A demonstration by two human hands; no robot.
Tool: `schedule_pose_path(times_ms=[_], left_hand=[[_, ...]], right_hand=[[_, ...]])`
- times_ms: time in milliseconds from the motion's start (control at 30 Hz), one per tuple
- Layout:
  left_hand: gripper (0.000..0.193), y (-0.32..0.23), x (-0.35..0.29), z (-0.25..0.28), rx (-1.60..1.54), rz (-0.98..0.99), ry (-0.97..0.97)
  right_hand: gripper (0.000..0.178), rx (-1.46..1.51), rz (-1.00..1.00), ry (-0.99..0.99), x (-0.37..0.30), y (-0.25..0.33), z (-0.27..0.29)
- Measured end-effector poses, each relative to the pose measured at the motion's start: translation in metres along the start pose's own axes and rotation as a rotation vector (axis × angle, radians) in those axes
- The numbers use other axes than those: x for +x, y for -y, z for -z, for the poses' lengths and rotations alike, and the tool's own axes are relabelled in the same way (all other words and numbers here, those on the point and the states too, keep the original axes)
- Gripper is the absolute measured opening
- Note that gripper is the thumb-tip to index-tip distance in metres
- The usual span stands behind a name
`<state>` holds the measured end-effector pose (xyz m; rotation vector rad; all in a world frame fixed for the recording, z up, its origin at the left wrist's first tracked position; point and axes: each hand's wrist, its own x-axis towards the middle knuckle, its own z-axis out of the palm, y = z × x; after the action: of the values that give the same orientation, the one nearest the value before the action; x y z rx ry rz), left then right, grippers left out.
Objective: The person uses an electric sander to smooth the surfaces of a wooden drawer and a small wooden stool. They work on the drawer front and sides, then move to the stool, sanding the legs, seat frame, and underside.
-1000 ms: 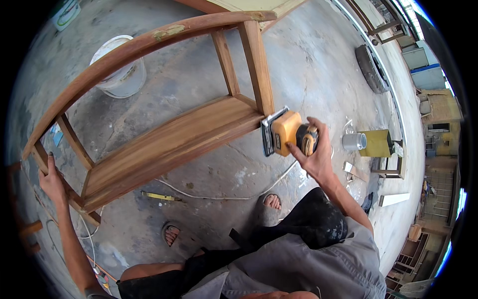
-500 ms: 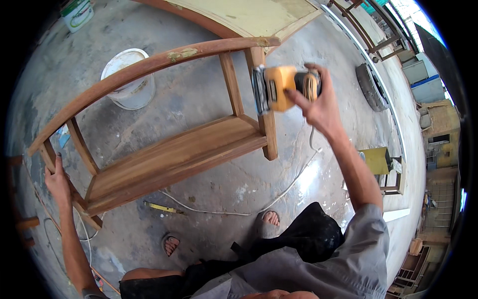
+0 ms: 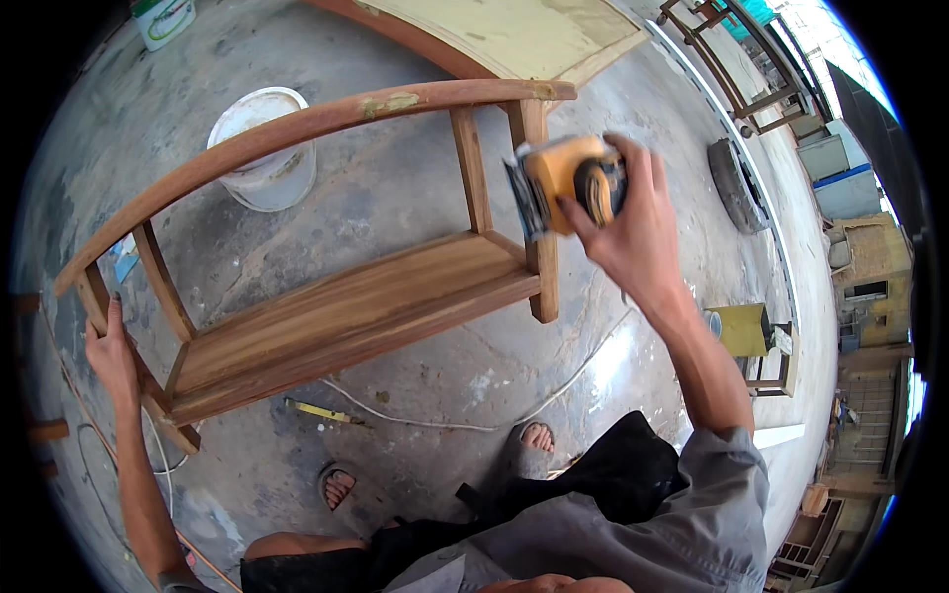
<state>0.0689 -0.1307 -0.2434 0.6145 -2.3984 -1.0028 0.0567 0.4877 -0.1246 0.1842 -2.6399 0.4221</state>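
Note:
A brown wooden furniture frame, with a long curved top rail and a flat board below, stretches across the view at a tilt. My left hand is closed around the upright at its left end. In my right hand is a yellow and black electric sander, its grey sanding pad turned toward the right end post. Whether the pad touches the post I cannot tell. Pale filler patches mark the top rail. My right fingers wrap the sander's body.
A white bucket stands behind the frame, near a large pale panel. A white cord and a yellow strip-like tool lie on the concrete floor by my feet. A tyre lies at right.
The sander has swivelled in my right hand's grip, its rear end now turned more toward me. The frame appears shifted slightly right in view; my left hand keeps its hold.

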Motion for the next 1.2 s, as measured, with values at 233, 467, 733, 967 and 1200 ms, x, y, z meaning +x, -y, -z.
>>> schedule_pose_path(times_ms=[233,467,733,967,1200], left_hand=[[0.043,0.011,0.003,-0.007,0.071,-0.010,-0.025],[0.045,0.022,0.007,-0.002,0.094,0.024,-0.009],[0.048,0.005,0.000,-0.005,0.133,0.046,0.012],[0.050,0.010,0.002,-0.003,0.166,0.023,-0.018],[0.046,0.029,0.009,-0.010,0.090,0.022,-0.019]], right_hand=[[0.066,-0.067,0.118,0.020,0.033,0.020,-0.004],[0.068,-0.006,0.077,0.183,-0.060,0.011,0.000],[0.072,-0.079,0.004,0.255,-0.096,-0.001,0.012],[0.066,-0.260,0.144,0.119,0.018,0.027,0.001],[0.065,-0.362,0.325,0.022,0.042,0.026,0.000]])
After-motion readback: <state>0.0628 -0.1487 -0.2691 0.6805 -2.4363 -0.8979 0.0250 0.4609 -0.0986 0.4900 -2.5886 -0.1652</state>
